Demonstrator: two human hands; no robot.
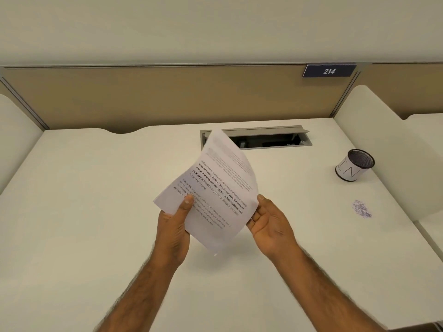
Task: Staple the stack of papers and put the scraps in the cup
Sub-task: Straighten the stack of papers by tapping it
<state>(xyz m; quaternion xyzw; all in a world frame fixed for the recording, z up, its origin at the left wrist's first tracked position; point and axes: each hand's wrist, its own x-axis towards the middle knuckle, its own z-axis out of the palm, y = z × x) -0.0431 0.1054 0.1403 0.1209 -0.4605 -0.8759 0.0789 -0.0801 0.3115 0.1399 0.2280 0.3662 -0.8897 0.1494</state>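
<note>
Head view, grip: left hand (173, 232) pinches the stack of papers (211, 188) at its lower-left edge; right hand (268, 226) steadies the right edge, likely squaring the sheets.
Stack: lifted, tilted above the desk (96, 188).
Scraps (362, 208): lying near the mesh cup (354, 165), ready for collecting.

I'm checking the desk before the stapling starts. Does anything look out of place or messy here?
A small pile of scraps lies loose on the desk near its right edge, in front of the cup rather than in it. The papers, lifted by both hands, curl at the top. No stapler is in view.
</note>
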